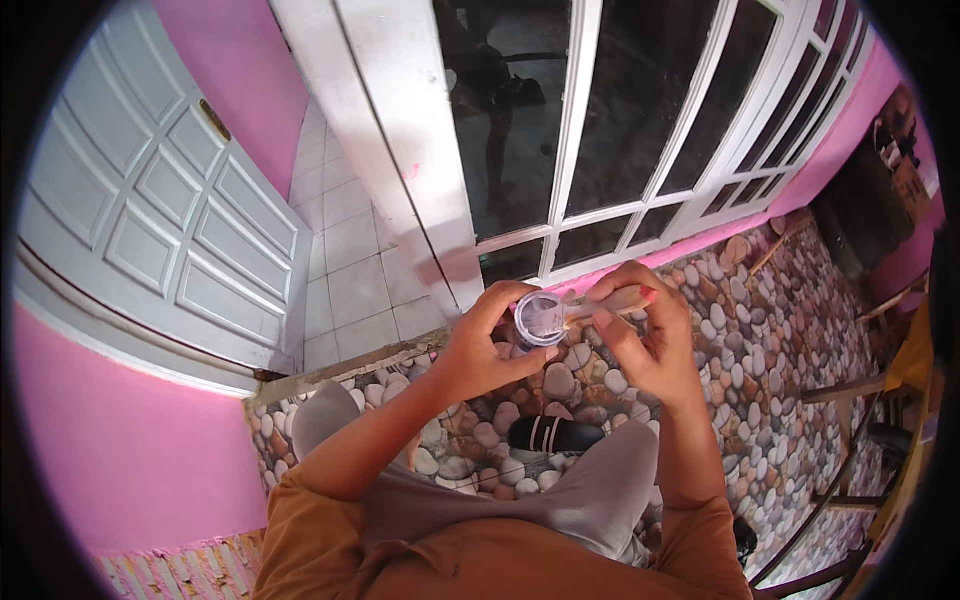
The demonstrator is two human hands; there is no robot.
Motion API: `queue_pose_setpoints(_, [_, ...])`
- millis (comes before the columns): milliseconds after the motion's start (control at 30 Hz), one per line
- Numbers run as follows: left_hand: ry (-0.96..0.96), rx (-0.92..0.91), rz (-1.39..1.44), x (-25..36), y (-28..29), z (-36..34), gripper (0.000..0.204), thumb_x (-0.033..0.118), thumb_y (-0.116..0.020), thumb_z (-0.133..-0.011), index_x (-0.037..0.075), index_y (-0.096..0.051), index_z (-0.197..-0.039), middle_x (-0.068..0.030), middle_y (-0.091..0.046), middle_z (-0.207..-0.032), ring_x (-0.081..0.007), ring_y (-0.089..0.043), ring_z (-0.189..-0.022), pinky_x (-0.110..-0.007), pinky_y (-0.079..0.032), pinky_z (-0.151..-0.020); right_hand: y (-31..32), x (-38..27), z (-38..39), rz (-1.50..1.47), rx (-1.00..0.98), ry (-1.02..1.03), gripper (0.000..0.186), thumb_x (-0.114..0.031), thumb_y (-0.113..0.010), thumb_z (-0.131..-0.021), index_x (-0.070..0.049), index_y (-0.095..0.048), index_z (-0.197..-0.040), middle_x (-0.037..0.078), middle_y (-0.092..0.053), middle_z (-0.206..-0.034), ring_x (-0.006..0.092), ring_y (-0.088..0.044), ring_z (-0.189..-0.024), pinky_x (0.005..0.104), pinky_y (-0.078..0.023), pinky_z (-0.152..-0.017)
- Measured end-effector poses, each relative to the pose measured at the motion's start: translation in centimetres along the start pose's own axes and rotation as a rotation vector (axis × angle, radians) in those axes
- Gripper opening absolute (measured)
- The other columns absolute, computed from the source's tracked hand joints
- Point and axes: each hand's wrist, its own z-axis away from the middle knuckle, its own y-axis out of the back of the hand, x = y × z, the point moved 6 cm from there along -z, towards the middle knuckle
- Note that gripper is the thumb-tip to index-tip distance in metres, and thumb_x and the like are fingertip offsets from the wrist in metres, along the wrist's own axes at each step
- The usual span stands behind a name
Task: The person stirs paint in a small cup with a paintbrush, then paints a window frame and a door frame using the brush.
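My left hand [495,345] grips a small round translucent cup [536,335], its open top facing up and pale inside. My right hand [645,330] holds a brush [610,305] by its wooden handle, which has some pink at the far end; the brush head is over the cup's mouth and partly inside it. Both hands are held above my lap, close to the white-framed window [560,110].
A white panelled door [160,190] stands open at left onto pale tiles [345,300]; pink walls [110,430] flank it. A black striped sandal [555,435] is on the pebble-patterned floor [750,400]. Wooden pieces [840,392] and dark clutter [850,225] are at right.
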Motion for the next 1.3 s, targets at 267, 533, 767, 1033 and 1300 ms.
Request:
queue_pose_setpoints(267, [-0.041, 0.068, -0.155, 2.0, 1.1, 2.7, 0.066, 0.010, -0.087, -0.081, 0.001, -0.055, -0.139, -0.0089, -0.061, -0.127, -0.0173, -0.062, -0.119, -0.032, -0.050, -0.101, -0.9, -1.7, -1.0, -0.112, -0.083, -0.169, 0.015, -0.004, -0.070, -0.093, -0.001, -0.067, -0.107, 0.005, -0.072, -0.094, 0.0103, -0.066, -0.082, 0.0283, -0.052, -0.073])
queue_pose_setpoints(533, [-0.016, 0.093, -0.139, 1.2, 1.5, 3.2, 0.066, 0.012, -0.087, -0.082, 0.002, -0.054, -0.139, -0.0087, -0.060, -0.129, -0.0178, -0.061, -0.121, -0.033, -0.051, -0.103, -1.4, -3.5, -1.8, -0.007, -0.016, -0.055, 0.010, -0.005, -0.071, -0.094, 0.000, -0.067, -0.102, 0.003, -0.071, -0.085, 0.0093, -0.065, -0.079, 0.0267, -0.051, -0.072])
queue_pose_setpoints(767, [-0.014, 0.091, -0.048, 0.6, 1.7, 3.2, 0.065, 0.006, -0.084, -0.085, 0.001, -0.052, -0.141, -0.0080, -0.057, -0.131, -0.0159, -0.060, -0.122, -0.031, -0.051, -0.102, -1.4, -3.5, -2.1, -0.021, -0.022, -0.196, 0.013, -0.008, -0.072, -0.096, -0.001, -0.067, -0.105, 0.003, -0.068, -0.097, 0.0105, -0.062, -0.089, 0.0273, -0.049, -0.080])
queue_pose_setpoints(1033, [-0.056, 0.134, -0.172, 0.9, 2.6, 3.1, 0.065, 0.012, -0.086, -0.083, 0.001, -0.054, -0.139, -0.0083, -0.059, -0.129, -0.0157, -0.061, -0.118, -0.030, -0.053, -0.095, -1.6, -2.1, -2.5, -0.106, 0.090, -0.235, 0.011, -0.012, -0.076, -0.098, -0.004, -0.069, -0.095, 0.000, -0.069, -0.087, 0.0068, -0.058, -0.080, 0.0250, -0.046, -0.073])
queue_pose_setpoints(1300, [0.004, 0.175, -0.186, 0.5, 3.1, 3.0, 0.067, 0.016, -0.089, -0.079, 0.002, -0.057, -0.137, -0.0076, -0.061, -0.128, -0.0162, -0.062, -0.116, -0.030, -0.052, -0.092, -2.4, -0.9, -2.6, -0.121, 0.123, -0.273, 0.013, -0.014, -0.077, -0.098, -0.004, -0.069, -0.095, -0.001, -0.070, -0.087, 0.0051, -0.058, -0.078, 0.0242, -0.045, -0.071])
